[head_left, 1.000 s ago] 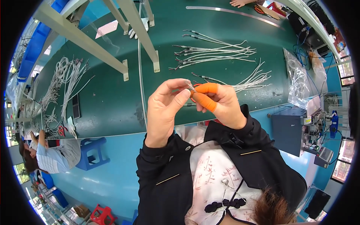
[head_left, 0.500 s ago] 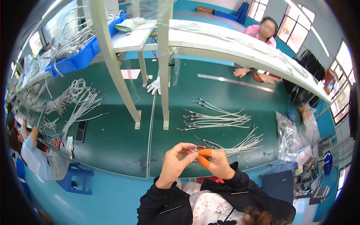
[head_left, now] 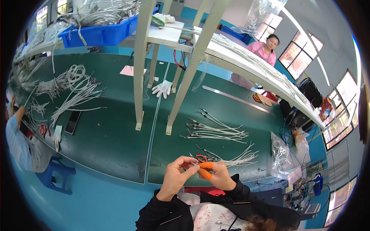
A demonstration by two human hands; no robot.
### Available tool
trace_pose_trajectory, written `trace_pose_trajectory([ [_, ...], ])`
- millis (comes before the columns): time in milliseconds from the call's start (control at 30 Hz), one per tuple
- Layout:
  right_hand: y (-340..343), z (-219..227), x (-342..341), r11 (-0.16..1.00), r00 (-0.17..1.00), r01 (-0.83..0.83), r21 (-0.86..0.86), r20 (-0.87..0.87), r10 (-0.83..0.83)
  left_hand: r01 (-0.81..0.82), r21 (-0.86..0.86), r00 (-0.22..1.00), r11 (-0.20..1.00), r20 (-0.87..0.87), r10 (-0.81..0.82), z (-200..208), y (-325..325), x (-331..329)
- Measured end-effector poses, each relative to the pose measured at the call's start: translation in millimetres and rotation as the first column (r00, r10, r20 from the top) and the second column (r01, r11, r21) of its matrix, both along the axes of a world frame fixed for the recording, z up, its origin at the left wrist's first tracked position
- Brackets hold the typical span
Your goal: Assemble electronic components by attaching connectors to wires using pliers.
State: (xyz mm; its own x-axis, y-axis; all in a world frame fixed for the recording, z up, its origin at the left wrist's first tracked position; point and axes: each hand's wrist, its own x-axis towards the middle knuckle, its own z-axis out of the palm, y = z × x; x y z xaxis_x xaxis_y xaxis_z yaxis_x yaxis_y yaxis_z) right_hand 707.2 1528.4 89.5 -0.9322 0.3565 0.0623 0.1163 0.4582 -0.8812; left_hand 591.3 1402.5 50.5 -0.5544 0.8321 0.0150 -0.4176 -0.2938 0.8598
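Note:
At the table's near edge my left hand and my right hand meet, fingertips pinched together. Orange finger cots cover the thumb and a finger of the right hand. Whatever lies between the fingertips is too small and too covered to name. Just beyond the fingers lies a red-handled tool, partly hidden. A bundle of white cables with dark ends spreads to the right of it. Farther back, several more white cables lie in a loose row.
Shelf posts rise from the green table. A white glove, a steel ruler and orange-handled scissors lie toward the back. Cable heaps and a phone are at left. A person is behind the shelf.
The whole view has shifted and tilted. My hands stay pinched together, and more of the red-handled tool shows. The other person's hand on the far table is no longer visible there.

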Motion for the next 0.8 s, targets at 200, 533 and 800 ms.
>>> trace_pose_trajectory([
  [200, 5, -2, 5, 0.993, 0.983, 0.106, 0.047, -0.158, -0.098, 0.035, -0.067, 0.997, 0.997, -0.063, -0.039, 14, 5, 1],
  [533, 33, -6, 37, 0.996, 0.966, 0.086, -0.016, -0.244, -0.087, 0.01, -0.151, 0.988, 0.988, -0.148, -0.033, 28, 45, 24],
  [800, 70, -25, 60, 0.997, 0.944, 0.078, -0.008, -0.32, -0.077, 0.086, -0.231, 0.963, 0.969, -0.228, -0.14, 30, 83, 38],
])
